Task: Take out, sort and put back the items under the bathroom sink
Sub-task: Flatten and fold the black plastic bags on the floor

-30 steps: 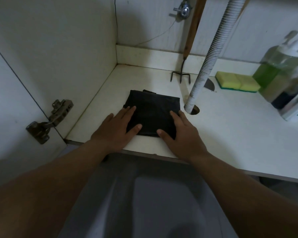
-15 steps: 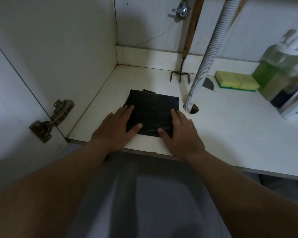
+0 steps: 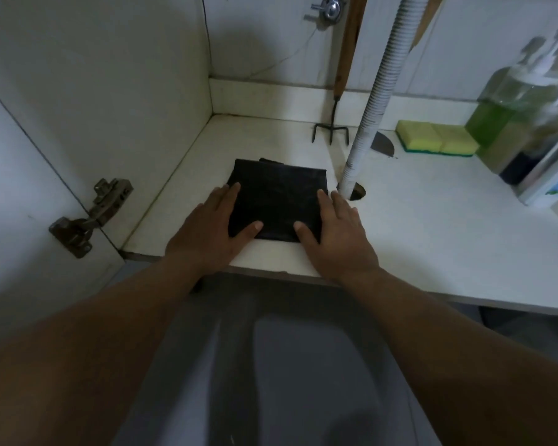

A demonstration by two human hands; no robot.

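My left hand (image 3: 211, 231) flat, fingers straight, on the folded black plastic bag (image 3: 276, 197), my right hand (image 3: 334, 233) flat on its other edge, bag between both, white drain hose (image 3: 372, 104) just beyond the right hand

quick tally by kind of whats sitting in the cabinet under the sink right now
folded black bag: 1
yellow sponges: 2
hand fork with wooden handle: 1
pump bottles: at least 2, blurred
Total: at least 6
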